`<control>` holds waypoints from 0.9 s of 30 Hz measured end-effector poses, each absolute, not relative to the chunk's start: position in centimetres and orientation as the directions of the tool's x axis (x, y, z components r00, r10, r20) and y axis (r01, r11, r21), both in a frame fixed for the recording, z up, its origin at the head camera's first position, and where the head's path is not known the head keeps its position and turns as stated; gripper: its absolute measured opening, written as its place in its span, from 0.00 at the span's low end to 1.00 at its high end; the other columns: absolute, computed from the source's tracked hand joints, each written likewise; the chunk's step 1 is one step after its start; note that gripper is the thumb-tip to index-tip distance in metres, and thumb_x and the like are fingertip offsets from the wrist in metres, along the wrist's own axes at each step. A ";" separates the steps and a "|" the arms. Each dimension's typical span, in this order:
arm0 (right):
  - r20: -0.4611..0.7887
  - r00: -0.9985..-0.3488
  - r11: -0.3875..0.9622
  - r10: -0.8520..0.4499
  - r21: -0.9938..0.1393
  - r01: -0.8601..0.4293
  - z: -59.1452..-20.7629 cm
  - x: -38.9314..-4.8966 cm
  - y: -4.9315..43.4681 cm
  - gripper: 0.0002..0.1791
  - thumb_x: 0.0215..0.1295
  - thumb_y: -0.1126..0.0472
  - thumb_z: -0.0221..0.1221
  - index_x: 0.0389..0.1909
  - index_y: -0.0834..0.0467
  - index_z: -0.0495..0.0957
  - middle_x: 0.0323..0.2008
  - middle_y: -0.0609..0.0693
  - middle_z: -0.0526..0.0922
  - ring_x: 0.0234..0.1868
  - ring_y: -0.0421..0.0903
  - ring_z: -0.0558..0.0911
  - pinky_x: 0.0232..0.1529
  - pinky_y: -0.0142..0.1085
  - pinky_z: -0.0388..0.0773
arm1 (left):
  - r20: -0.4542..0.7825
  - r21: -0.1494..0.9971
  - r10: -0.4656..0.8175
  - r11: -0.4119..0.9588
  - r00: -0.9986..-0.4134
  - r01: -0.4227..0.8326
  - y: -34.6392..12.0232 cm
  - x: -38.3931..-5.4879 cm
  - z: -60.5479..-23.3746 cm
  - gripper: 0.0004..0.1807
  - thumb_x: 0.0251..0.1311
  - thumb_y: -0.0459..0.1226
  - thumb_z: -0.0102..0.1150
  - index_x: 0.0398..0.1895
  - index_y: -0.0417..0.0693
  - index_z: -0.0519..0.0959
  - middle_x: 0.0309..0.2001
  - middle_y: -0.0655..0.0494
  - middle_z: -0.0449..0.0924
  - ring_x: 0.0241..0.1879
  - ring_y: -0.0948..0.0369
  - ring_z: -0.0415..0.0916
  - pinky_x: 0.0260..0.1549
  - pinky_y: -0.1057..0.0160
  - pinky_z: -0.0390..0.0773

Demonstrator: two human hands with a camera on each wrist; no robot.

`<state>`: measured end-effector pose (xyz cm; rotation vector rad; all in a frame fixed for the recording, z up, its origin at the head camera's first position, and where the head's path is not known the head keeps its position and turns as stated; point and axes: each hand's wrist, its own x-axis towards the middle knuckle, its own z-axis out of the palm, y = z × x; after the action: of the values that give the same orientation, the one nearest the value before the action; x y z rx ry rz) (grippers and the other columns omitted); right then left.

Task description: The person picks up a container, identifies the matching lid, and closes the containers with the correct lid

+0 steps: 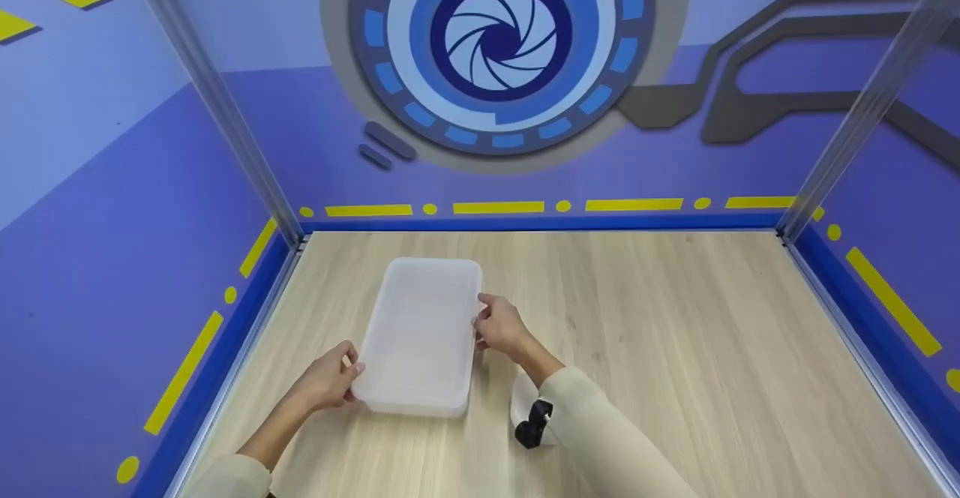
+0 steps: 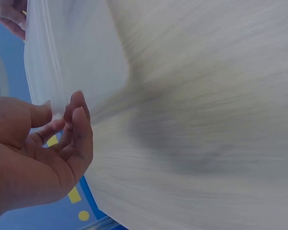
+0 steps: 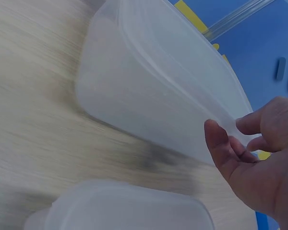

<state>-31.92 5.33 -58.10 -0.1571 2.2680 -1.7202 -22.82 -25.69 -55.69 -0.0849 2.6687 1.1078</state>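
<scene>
A large translucent plastic container with its lid on stands lengthwise on the wooden tabletop, left of the middle. At its near left corner my left hand grips the rim, thumb by the lid and the other fingers curled below. My right hand holds the right side farther back, with its thumb at the lid edge and its fingers against the wall. The right wrist view shows the container's long side wall next to the curled fingers. Part of its far end lies outside the left wrist view.
A smaller translucent container sits on the table to the right, partly hidden under my right forearm in the head view. Blue printed panels wall the back and sides, with metal posts at the corners.
</scene>
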 end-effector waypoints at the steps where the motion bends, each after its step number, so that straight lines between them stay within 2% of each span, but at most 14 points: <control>1: -0.168 -0.951 0.280 -0.260 -0.955 0.092 -58.1 -31.8 5.2 0.34 0.76 0.74 0.53 0.80 0.71 0.57 0.39 0.59 0.77 0.34 0.51 0.84 0.36 0.46 0.89 | -0.270 0.705 0.033 0.687 -0.962 -0.175 -25.8 -22.7 -55.8 0.03 0.80 0.32 0.53 0.43 0.43 0.70 0.28 0.47 0.78 0.24 0.52 0.83 0.18 0.67 0.74; 5: -0.189 -0.948 0.293 -0.256 -0.950 0.110 -58.2 -31.4 4.9 0.34 0.76 0.74 0.52 0.80 0.70 0.56 0.37 0.58 0.77 0.31 0.49 0.84 0.36 0.47 0.89 | -0.314 0.760 0.039 0.609 -0.949 -0.227 -26.0 -22.4 -56.0 0.04 0.80 0.32 0.51 0.43 0.42 0.69 0.29 0.47 0.75 0.22 0.58 0.80 0.19 0.67 0.78; 10: -0.190 -0.953 0.293 -0.235 -0.949 0.117 -57.9 -31.3 4.9 0.34 0.76 0.73 0.52 0.80 0.70 0.56 0.36 0.58 0.78 0.29 0.49 0.84 0.33 0.44 0.89 | -0.339 0.815 0.120 0.533 -0.933 -0.228 -26.3 -22.7 -55.8 0.05 0.82 0.33 0.48 0.44 0.41 0.68 0.28 0.50 0.76 0.22 0.63 0.77 0.22 0.69 0.79; 15: -0.189 -0.960 0.318 -0.208 -0.941 0.117 -57.3 -31.4 4.9 0.34 0.77 0.73 0.51 0.81 0.69 0.56 0.34 0.57 0.78 0.28 0.48 0.82 0.32 0.43 0.88 | -0.343 0.821 0.132 0.524 -0.930 -0.228 -26.3 -23.1 -55.5 0.05 0.82 0.34 0.48 0.45 0.41 0.67 0.28 0.49 0.76 0.24 0.62 0.78 0.23 0.68 0.80; 22: -0.196 -0.963 0.353 -0.188 -0.928 0.120 -57.0 -31.5 4.3 0.33 0.76 0.74 0.50 0.80 0.70 0.57 0.34 0.57 0.81 0.29 0.51 0.85 0.30 0.40 0.88 | -0.377 0.801 0.054 0.521 -0.925 -0.295 -26.1 -23.0 -55.3 0.06 0.81 0.33 0.49 0.42 0.41 0.68 0.26 0.47 0.74 0.23 0.58 0.76 0.23 0.63 0.83; 27: -0.203 -0.962 0.361 -0.185 -0.924 0.125 -57.4 -31.5 4.4 0.34 0.76 0.73 0.51 0.80 0.69 0.57 0.35 0.57 0.81 0.29 0.50 0.85 0.32 0.43 0.89 | -0.368 0.797 0.029 0.524 -0.929 -0.300 -25.6 -22.8 -55.7 0.08 0.82 0.33 0.48 0.39 0.41 0.68 0.27 0.47 0.73 0.24 0.57 0.77 0.23 0.62 0.84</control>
<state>-31.47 4.40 -57.35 -0.0528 2.3534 -1.6353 -22.83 -25.58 -55.67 -0.2249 2.4317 1.3670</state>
